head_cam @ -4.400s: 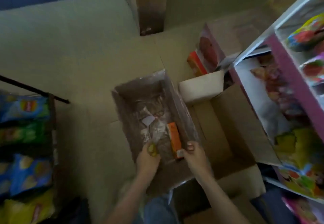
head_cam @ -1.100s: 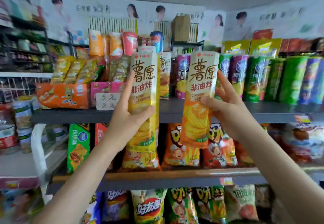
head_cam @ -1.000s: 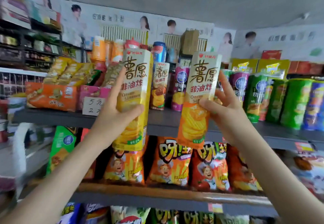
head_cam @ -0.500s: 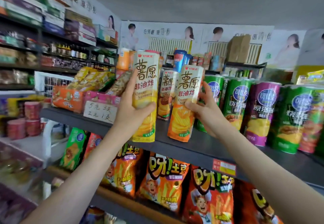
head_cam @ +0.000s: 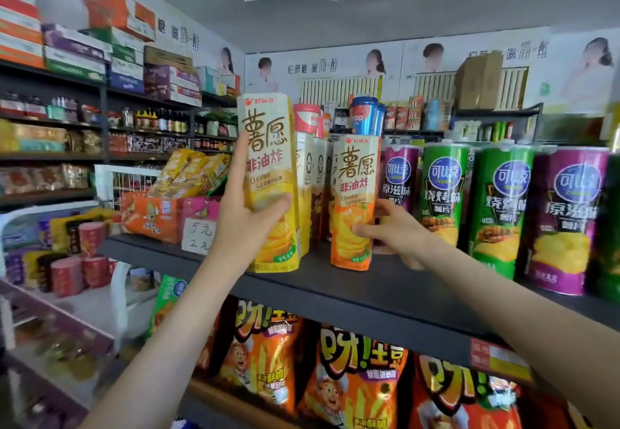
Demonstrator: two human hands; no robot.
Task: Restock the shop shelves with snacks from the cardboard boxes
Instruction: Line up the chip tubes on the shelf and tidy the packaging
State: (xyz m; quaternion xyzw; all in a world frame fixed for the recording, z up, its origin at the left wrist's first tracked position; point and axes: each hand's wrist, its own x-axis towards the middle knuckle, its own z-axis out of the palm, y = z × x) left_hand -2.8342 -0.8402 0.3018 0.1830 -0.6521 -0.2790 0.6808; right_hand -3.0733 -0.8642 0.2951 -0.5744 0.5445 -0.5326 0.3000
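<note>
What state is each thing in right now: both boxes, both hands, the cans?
yellow box: upright, gripped by left hand, base at the shelf front edge; contact unclear.
orange box: upright on shelf, gripped low by right hand.
left hand: holds yellow box.
right hand: holds orange box.
cans: upright in a row on shelf, right of orange box.

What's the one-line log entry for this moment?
left hand: grips yellow box | right hand: grips orange box, standing on shelf | phase: placing

Left hand (head_cam: 246, 224) grips tall yellow snack carton (head_cam: 270, 180), base at dark grey shelf (head_cam: 369, 289) front edge. Right hand (head_cam: 397, 234) grips orange-bottomed snack carton (head_cam: 354, 200), upright on shelf, beside purple chip canister (head_cam: 401, 177).
</note>
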